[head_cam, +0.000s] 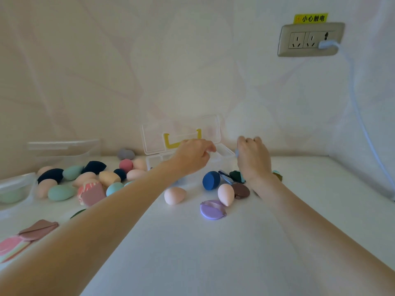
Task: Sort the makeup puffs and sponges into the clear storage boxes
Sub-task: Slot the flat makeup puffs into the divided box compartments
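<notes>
A clear storage box (pixel 222 153) with a raised lid and yellow handle stands against the back wall. My left hand (pixel 193 155) reaches over its open top, fingers pinched together; what they hold is hidden. My right hand (pixel 253 160) hovers at the box's right end, closed on a small pale blue thing (pixel 236 152). In front lie a blue sponge (pixel 211 180), a pink teardrop sponge (pixel 226 194), a peach sponge (pixel 174 195), a brown puff (pixel 241 190) and a lilac puff (pixel 212 209). Several sponges (pixel 85 180) are heaped at the left.
A second clear box (pixel 64 150) sits at the back left, and a clear container (pixel 15 189) with a green sponge at the far left edge. Flat pink and mauve puffs (pixel 32 233) lie near the left front. A wall socket (pixel 310 39) with a cable is upper right.
</notes>
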### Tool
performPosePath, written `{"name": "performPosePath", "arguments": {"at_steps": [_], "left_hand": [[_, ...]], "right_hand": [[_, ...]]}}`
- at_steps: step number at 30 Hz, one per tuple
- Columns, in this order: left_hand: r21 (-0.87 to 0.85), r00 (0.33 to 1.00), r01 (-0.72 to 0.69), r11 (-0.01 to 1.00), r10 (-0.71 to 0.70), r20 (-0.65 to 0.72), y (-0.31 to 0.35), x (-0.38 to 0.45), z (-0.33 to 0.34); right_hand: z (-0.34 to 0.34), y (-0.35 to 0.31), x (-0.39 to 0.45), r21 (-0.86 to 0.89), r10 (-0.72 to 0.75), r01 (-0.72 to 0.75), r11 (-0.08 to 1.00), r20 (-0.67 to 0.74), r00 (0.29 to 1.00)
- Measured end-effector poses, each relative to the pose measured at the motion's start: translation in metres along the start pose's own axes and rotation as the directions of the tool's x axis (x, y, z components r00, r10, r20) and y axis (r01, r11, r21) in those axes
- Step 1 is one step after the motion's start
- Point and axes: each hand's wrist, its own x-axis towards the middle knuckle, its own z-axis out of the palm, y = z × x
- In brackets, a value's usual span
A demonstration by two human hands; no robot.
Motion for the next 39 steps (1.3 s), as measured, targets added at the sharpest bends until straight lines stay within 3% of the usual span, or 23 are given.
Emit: {"name": "performPosePath", "arguments": {"at_steps": [4, 8, 11, 18, 25, 32, 39], "left_hand": [[-0.153, 0.976, 0.202, 0.967, -0.212, -0.050, -0.028, -0.006, -0.012], [-0.129, 0.967, 0.246, 0.961, -0.234, 0.101, -0.051, -0.019, -0.016], [-0.065, 0.964, 0.192, 0.979, -0.176, 0.198, -0.059, -0.027, -0.017], [0.042, 0.974, 0.110, 0.993, -0.116, 0.194, -0.062, -0.031, -0.014], [-0.037, 0.981, 0.140, 0.989, -0.133, 0.143, -0.070, -0.032, -0.008], [-0.001, 0.969, 0.108, 0.994, -0.105, 0.223, -0.068, -0.031, -0.009], [0.134, 0.967, 0.086, 0.987, -0.115, 0.225, -0.061, -0.030, -0.013]], "right_hand": [[-0.018, -0.030, 0.020, 0.406, 0.052, -0.032, 0.913, -0.037, 0.998], [-0.008, -0.063, 0.026, 0.526, -0.003, -0.023, 0.850, 0.049, 0.999], [0.008, -0.080, 0.025, 0.506, -0.063, 0.023, 0.862, 0.062, 0.996], [0.030, -0.095, 0.020, 0.494, -0.067, 0.000, 0.869, 0.119, 0.991], [0.032, -0.102, 0.023, 0.425, -0.129, 0.015, 0.905, 0.239, 0.962], [0.027, -0.094, 0.022, 0.386, -0.064, 0.012, 0.923, 0.122, 0.990], [0.011, -0.098, 0.024, 0.276, -0.210, 0.151, 0.949, 0.199, 0.957]]}}
